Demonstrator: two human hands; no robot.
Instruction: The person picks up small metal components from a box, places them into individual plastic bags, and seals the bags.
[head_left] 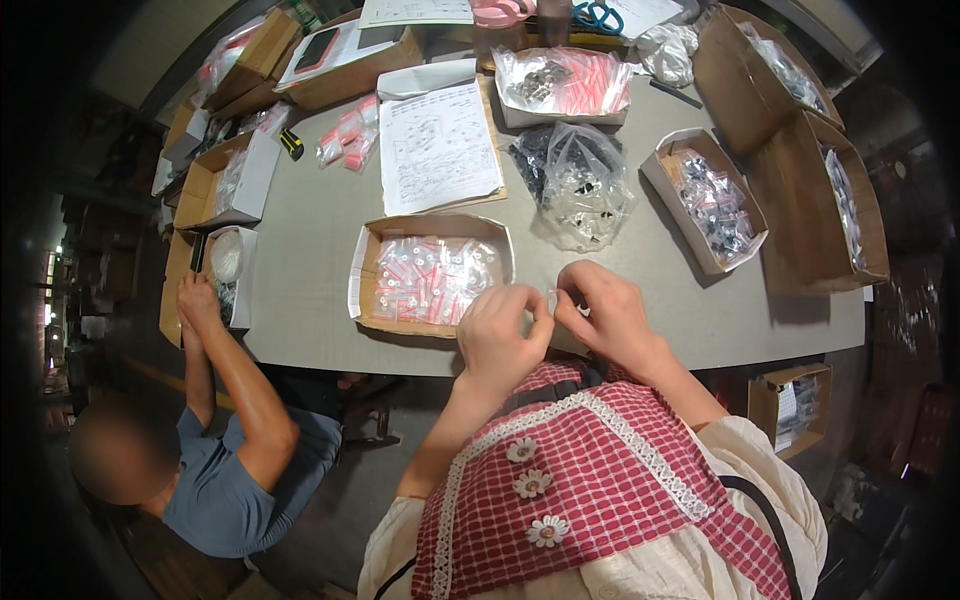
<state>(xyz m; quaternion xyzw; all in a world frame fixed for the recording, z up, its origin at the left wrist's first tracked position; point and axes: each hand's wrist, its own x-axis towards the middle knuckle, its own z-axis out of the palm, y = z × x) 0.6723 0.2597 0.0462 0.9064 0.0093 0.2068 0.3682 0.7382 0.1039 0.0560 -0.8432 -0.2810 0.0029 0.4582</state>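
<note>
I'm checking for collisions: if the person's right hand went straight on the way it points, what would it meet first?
Most likely the left hand, which lies just left of the right hand; depth between them is hard to judge.

The right hand [603, 308] pinches clear plastic [552, 299] beside the left hand [502, 328].

Small translucent piece [552, 299], mostly hidden, pinched between fingers [574, 318]
</note>
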